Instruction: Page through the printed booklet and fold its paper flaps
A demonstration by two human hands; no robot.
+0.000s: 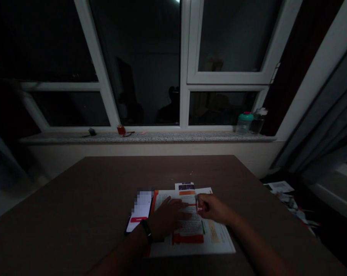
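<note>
My left hand (166, 218), with a dark band on the wrist, lies flat with its fingers stretched over a narrow printed paper (190, 230). This paper has an orange strip and a purple picture near its top. Beneath it rests a larger printed sheet (225, 245) with orange-red edging. My right hand (213, 207) is closed at the right edge of the narrow paper. What its fingers hold, if anything, is too dark to make out. Left of the papers a lit phone (141, 209) lies on the table, partly pixelated.
The brown table (75, 214) reaches toward a granite windowsill (162, 137). On the sill stand a green-lidded bottle (244, 123), a second bottle (258, 120) and a small red item (121, 130). Papers (280, 186) lie beyond the table's right edge, below a grey curtain (317, 103).
</note>
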